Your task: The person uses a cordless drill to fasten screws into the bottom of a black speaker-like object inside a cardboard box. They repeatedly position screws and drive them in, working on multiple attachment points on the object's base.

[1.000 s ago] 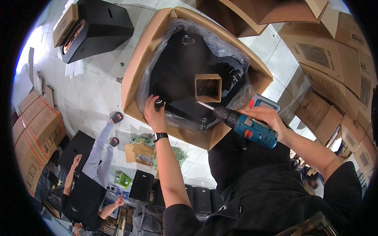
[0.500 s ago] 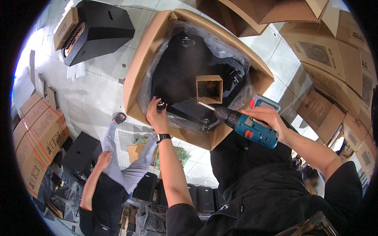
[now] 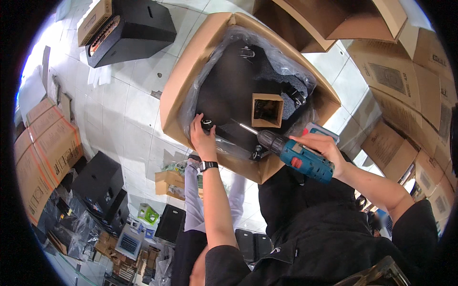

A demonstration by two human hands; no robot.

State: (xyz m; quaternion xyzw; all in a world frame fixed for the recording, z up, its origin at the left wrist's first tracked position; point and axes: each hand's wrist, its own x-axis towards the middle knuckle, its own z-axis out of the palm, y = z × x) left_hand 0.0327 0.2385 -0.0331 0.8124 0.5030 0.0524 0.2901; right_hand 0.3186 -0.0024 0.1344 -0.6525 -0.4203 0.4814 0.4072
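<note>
Teal drill [image 3: 306,160] in right grip [image 3: 328,147] — left grip [image 3: 204,141] on caster [image 3: 207,125]

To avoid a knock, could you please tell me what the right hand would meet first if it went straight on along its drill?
Its drill would probably meet the black panel inside the carton, passing close to the left hand; depth is unclear.
</note>
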